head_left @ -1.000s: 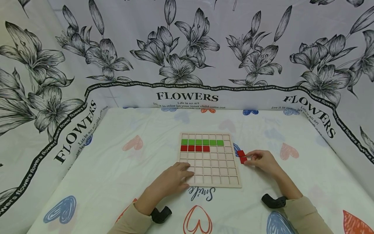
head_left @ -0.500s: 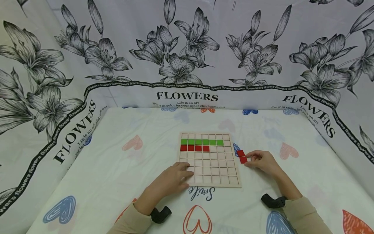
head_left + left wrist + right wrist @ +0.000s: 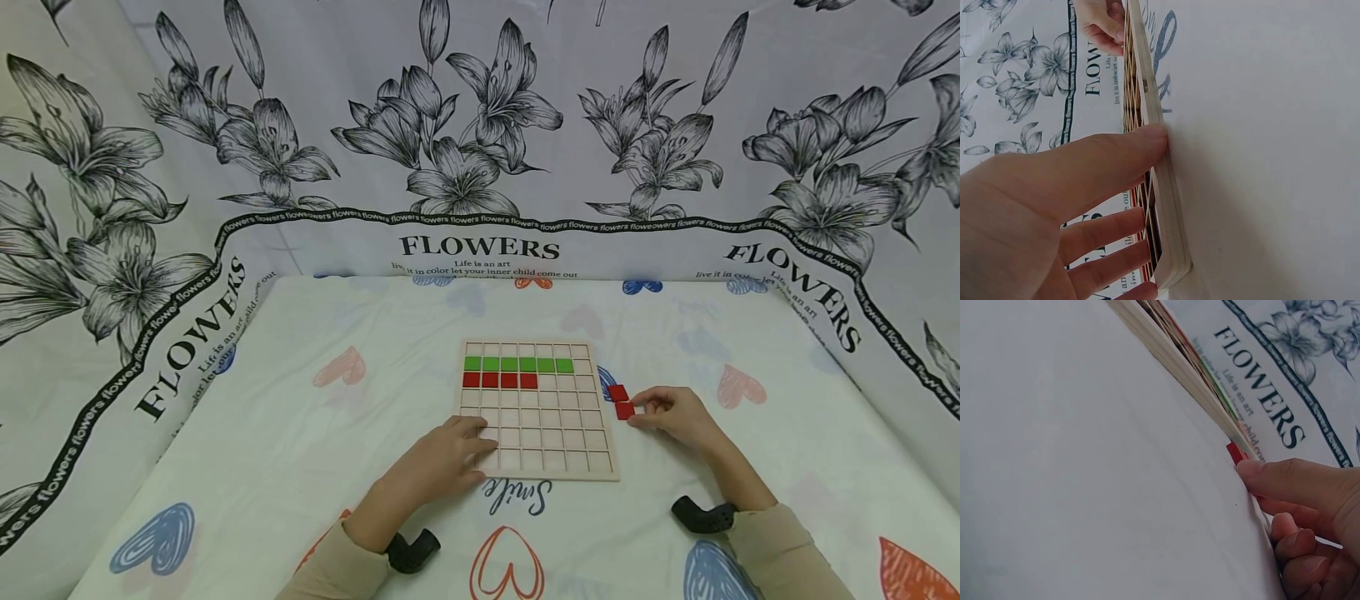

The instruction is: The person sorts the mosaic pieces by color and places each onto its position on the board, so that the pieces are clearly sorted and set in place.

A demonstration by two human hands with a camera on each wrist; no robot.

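A square wooden grid board lies on the table, its cells divided by thin strips. One row holds several green tiles; the row nearer me has several red tiles at its left end. My left hand rests on the board's near left corner, fingers over the top and thumb against the near edge. Right of the board, my right hand pinches a loose red tile between thumb and fingers. Another red tile lies just beyond that one. The pinching fingertips are partly hidden in the right wrist view.
A white tablecloth printed with hearts covers the table. Behind it and along both sides hangs a flower-printed curtain. Black curved wrist pieces show at both sleeves.
The lower loose red tile has shifted slightly to the right against the upper one, with the right hand at it. The left hand and the board stay in place.
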